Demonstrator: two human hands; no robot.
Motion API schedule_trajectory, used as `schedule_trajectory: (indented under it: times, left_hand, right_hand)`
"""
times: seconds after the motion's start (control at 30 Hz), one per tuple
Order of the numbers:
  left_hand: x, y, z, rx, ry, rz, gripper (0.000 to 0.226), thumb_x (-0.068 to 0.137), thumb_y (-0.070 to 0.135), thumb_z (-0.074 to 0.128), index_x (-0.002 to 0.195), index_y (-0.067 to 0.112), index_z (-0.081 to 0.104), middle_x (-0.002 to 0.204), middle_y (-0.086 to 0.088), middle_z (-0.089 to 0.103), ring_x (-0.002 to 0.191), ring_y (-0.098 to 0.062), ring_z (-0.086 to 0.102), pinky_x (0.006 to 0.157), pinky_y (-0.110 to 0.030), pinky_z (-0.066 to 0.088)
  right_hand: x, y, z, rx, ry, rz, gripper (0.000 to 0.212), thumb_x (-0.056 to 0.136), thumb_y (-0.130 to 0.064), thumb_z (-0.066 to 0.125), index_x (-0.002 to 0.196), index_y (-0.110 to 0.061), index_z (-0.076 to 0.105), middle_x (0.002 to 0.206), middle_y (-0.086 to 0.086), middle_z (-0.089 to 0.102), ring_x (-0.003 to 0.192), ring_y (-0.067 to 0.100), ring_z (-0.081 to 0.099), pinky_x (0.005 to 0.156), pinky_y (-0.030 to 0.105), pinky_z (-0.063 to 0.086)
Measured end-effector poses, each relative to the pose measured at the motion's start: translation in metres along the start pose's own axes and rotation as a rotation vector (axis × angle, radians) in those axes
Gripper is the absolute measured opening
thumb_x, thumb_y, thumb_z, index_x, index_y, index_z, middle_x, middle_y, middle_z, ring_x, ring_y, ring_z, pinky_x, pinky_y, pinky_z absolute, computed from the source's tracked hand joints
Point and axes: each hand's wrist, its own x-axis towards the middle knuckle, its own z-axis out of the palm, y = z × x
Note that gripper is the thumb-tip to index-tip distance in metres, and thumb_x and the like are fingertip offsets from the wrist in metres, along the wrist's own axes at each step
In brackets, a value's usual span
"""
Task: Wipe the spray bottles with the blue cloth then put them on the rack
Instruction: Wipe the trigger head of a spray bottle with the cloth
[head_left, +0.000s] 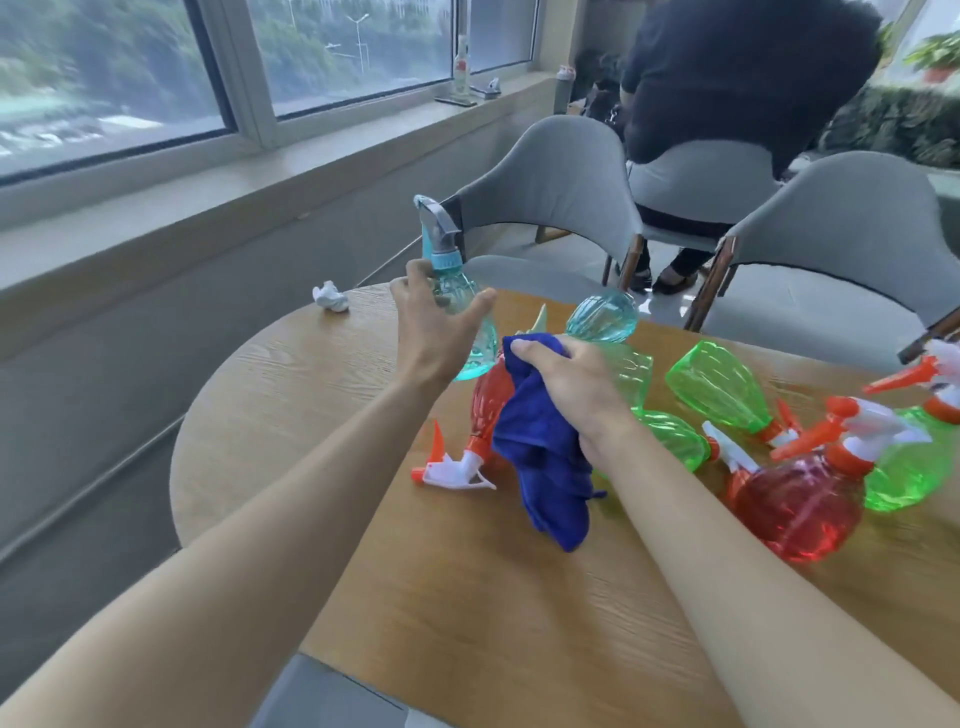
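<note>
Our left grip grasps the teal bottle, upright over the worktop's far left edge. Our right grip clutches the cloth just beside it. Green bottles lie right.

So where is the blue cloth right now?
Head view, centre: the blue cloth hangs from the right hand above the wooden table, covering part of a red spray bottle, just right of the teal spray bottle the left hand holds.

Teal bottle in left hand
</note>
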Motion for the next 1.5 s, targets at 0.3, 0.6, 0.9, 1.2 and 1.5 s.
schedule_trajectory:
  times: [0.3,0.6,0.9,1.2,1.5]
  left_hand:
    - [0.019,-0.046,0.015,0.082,-0.024,-0.031,0.057,0.084,0.029,0.091,0.122,0.021,0.049,0.124,-0.004,0.042,0.101,-0.009,0.049,0.078,-0.002,0.04]
    - [0.003,-0.051,0.016,0.24,-0.12,-0.061,0.081,0.086,0.041,0.088,0.147,0.013,0.042,0.14,-0.009,0.044,0.119,-0.019,0.051,0.102,-0.034,0.047]
    - [-0.037,-0.042,-0.019,0.393,-0.129,-0.153,0.042,0.096,0.035,0.072,0.125,0.012,0.053,0.127,-0.012,0.057,0.12,-0.031,0.056,0.106,-0.046,0.049]
    - [-0.101,-0.034,-0.027,0.774,-0.469,-0.029,0.08,0.074,0.077,0.078,0.123,0.02,0.052,0.115,-0.002,0.072,0.123,-0.031,0.05,0.104,-0.049,0.045]
    - [-0.141,-0.018,-0.018,0.881,-0.38,0.106,0.041,0.088,0.04,0.072,0.111,0.016,0.047,0.096,-0.003,0.059,0.123,-0.034,0.05,0.101,-0.047,0.033]
  right_hand:
    - [0.024,0.017,0.005,-0.248,0.036,-0.121,0.019,0.094,-0.036,0.071,0.096,-0.018,0.073,0.099,0.008,0.075,0.094,0.025,0.072,0.092,0.047,0.058]
    - [0.02,0.023,-0.003,-0.421,-0.052,-0.143,0.018,0.099,-0.038,0.067,0.114,-0.033,0.074,0.115,-0.001,0.07,0.104,0.019,0.068,0.1,0.045,0.054]
    - [-0.01,0.02,-0.016,-0.321,0.023,-0.138,0.006,0.099,-0.029,0.068,0.102,-0.029,0.073,0.098,-0.008,0.073,0.096,0.019,0.069,0.093,0.04,0.055]
    - [-0.059,0.034,-0.053,0.004,0.148,-0.132,0.004,0.095,-0.018,0.077,0.096,-0.016,0.073,0.085,0.002,0.071,0.077,0.019,0.066,0.074,0.038,0.056]
    - [-0.09,0.053,-0.069,-0.572,0.094,-0.164,0.026,0.102,-0.037,0.063,0.12,-0.02,0.058,0.126,0.006,0.042,0.103,0.026,0.055,0.092,0.036,0.041]
